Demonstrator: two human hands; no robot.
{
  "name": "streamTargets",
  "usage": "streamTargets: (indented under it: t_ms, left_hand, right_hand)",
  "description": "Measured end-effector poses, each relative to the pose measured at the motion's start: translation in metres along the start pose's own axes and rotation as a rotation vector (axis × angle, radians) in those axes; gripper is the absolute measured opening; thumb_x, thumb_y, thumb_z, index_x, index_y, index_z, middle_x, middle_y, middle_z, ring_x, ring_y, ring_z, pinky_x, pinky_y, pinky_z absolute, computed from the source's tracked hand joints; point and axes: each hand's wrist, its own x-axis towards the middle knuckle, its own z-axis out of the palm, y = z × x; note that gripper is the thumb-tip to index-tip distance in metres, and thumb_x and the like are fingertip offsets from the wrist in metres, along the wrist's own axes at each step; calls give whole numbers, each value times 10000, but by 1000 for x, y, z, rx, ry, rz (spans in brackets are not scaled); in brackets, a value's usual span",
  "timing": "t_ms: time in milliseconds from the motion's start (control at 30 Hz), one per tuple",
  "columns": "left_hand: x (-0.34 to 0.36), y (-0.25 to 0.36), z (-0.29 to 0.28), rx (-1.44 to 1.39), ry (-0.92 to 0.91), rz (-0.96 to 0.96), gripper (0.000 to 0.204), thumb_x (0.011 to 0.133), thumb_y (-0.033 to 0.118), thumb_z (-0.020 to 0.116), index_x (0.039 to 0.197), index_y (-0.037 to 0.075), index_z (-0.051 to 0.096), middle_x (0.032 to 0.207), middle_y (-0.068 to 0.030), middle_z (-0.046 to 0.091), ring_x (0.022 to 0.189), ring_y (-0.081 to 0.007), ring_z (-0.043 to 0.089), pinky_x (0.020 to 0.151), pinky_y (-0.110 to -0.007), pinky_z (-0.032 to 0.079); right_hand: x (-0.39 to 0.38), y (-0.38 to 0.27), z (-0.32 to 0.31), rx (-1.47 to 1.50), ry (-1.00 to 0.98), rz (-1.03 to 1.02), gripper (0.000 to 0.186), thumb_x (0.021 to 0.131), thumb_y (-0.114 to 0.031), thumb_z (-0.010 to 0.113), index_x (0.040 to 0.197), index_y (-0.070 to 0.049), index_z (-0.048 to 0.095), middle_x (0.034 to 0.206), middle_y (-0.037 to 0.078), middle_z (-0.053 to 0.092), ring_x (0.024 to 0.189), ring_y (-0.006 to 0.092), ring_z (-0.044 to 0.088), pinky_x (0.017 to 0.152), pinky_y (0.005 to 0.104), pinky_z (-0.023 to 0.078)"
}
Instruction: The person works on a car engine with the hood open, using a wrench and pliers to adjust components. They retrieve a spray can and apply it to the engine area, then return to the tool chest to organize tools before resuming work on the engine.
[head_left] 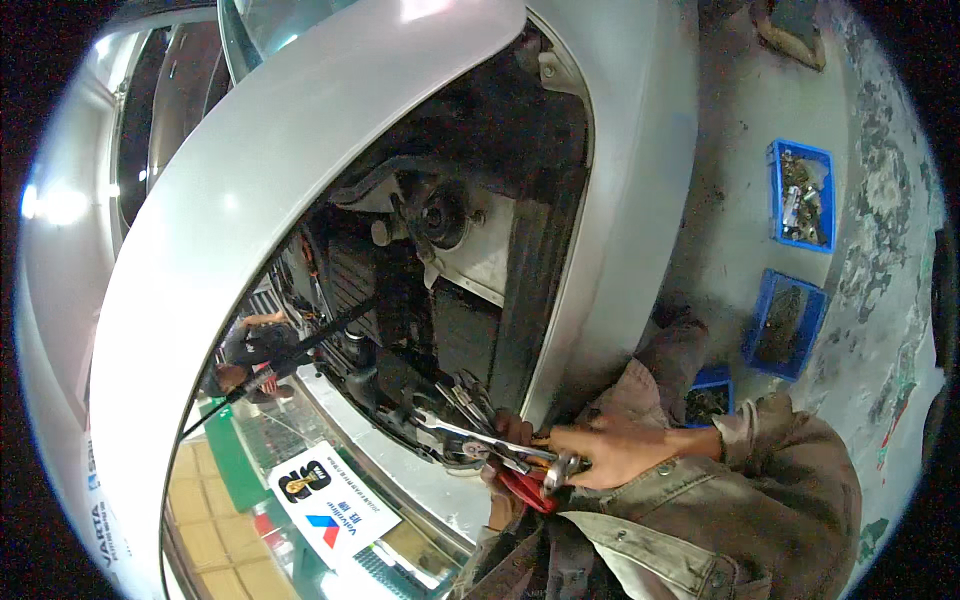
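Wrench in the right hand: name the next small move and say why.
Probably draw the wrench clear of the bundle. The right hand grips its near end, while the left hand holds several wrenches and red-handled pliers bunched together at the edge of the open engine bay.

We note a raised silver car hood (300, 130) arching over the open engine bay (440, 270). Right of the hood, on the stained concrete floor (880, 300), sit three blue plastic bins (803, 195) holding small metal parts. Below the hood's lower edge, another person (250, 355) crouches in dark clothes.
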Motion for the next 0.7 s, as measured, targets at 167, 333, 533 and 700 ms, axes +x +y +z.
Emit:
streamTargets:
  t_ms: [167,333,533,700]
  left_hand:
    - [12,0,2,-97,-76,-69,525,752,161,813,1100,123,422,817,-4,498,780,-167,515,978,-385,458]
    - [24,-6,9,-48,-89,-118,525,743,183,810,1093,113,424,823,-19,500,776,-179,526,942,-390,495]
    - [31,-5,18,-6,-49,-156,506,748,201,796,1081,114,426,819,-22,498,769,-178,524,906,-385,498]
    - [28,-2,25,28,-12,-175,490,753,216,784,1072,116,427,816,-24,495,763,-177,522,876,-382,501]
  right_hand:
    - [1,18,3,-596,144,-543,276,877,-172,613,1112,-42,552,924,103,647,655,193,691,490,305,539]
    - [10,19,-1,-437,137,-527,449,874,-294,653,1224,-53,509,869,109,635,592,240,669,459,364,514]
    - [11,-3,-31,-351,-66,-297,487,912,-265,593,1352,-108,457,790,123,622,599,262,636,490,414,494]
    - [24,-11,-58,-220,-297,-100,583,890,-241,639,1367,-32,377,699,215,629,629,393,657,544,501,497]
